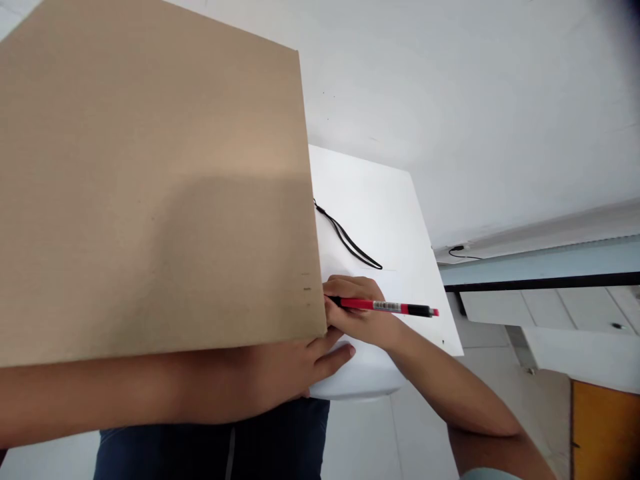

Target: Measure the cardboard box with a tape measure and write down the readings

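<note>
A red and black pencil with a barcode label is gripped in my right hand, its back end pointing right. The writing tip is hidden behind the edge of a large brown cardboard panel. My left hand lies low over white paper, beside my right hand. One of its digits stretches out to the right, and the rest are partly covered by the panel. The paper's front edge bends down over the side of a white table.
A black wrist strap lies on the table, one end running under the panel. The panel covers the view's left side. A pale wall stands behind. To the right are white drawers and an orange-brown panel.
</note>
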A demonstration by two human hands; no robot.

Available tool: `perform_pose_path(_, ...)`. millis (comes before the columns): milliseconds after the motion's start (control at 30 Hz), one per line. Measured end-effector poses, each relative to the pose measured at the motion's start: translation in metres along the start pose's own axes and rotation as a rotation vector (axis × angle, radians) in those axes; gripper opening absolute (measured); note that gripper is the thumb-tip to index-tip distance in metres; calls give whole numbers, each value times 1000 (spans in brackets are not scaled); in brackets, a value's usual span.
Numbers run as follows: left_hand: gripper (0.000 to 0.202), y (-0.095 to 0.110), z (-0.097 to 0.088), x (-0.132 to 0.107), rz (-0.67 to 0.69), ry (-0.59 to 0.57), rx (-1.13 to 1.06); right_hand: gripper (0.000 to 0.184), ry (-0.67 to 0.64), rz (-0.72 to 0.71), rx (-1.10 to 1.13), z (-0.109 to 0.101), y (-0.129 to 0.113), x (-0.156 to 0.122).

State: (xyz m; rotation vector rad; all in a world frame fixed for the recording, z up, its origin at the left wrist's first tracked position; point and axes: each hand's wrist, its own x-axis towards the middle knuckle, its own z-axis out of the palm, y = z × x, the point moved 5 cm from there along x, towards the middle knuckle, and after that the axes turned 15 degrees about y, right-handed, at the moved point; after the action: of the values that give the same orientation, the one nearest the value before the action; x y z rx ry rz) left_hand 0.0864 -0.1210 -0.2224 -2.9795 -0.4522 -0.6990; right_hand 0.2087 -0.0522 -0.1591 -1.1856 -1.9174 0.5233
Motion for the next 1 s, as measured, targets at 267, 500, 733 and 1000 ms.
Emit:
perform_pose_path(267, 95, -2, 2, -2, -5, -17, -29, 21, -16, 30, 3, 4, 2, -1)
perform_pose_path(500, 94, -1, 3, -3, 23, -19, 6, 20, -24, 56, -13, 3, 3, 0)
perform_pose_path(733, 94, -1, 2, -2, 21, -20, 15, 19, -18, 59, -26, 2, 4, 0)
perform_pose_path(1000, 95, -2, -3, 2, 13, -33, -27, 19, -29, 51, -19, 1, 4, 0)
